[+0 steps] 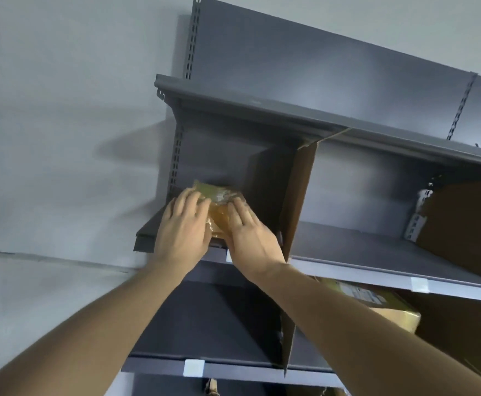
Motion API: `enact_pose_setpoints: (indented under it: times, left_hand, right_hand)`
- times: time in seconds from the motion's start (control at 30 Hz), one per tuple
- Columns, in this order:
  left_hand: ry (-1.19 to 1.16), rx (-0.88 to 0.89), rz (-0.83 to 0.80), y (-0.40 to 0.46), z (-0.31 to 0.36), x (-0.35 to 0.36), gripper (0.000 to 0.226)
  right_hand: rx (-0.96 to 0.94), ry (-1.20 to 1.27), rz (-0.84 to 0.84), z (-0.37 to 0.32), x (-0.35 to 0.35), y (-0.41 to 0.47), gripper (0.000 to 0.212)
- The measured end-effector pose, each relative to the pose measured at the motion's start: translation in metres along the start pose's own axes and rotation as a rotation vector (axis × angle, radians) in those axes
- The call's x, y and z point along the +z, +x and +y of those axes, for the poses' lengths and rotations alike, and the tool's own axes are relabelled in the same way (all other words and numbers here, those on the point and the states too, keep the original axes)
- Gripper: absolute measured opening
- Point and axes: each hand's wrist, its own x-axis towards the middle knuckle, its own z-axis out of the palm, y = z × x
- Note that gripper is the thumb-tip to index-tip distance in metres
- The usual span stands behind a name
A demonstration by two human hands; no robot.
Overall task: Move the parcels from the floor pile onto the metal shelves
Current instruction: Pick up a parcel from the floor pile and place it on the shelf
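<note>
arms: two bare forearms are showing from the bottom corners, no sleeve edge coming into view | left hand point(183, 227): fingers are showing unadorned, knuckles and tendons standing out on the back | right hand point(249, 235): wrist bone is showing, fingers bare | sharpness: fingertips are blurring a little

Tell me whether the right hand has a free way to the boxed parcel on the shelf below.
Probably yes: the right hand rests on the small parcel, and the boxed parcel lies just below its forearm with nothing visibly between.
</note>
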Motion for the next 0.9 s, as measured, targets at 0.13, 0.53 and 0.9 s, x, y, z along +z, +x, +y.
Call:
enact_pose_setpoints:
  times: [0.13,0.53,0.9]
  left_hand:
    - [-0.036,-0.116,0.002,-0.059,0.011,0.002,0.052]
    - [-0.226,0.401,-0.714,-0.142,0.258,-0.03,0.027]
    - [-0.605,0.663,-1.086,-0.32,0.623,-0.073,0.037]
  right_hand:
    - [-0.169,-0.074,-0.042,-0.001,0.008,-0.053,0.06]
    - [0.382,0.087,-0.281,0.118,-0.032,-0.297,0.028]
    - [1.293,0.074,-0.46,0.284,-0.159,-0.69,0.044]
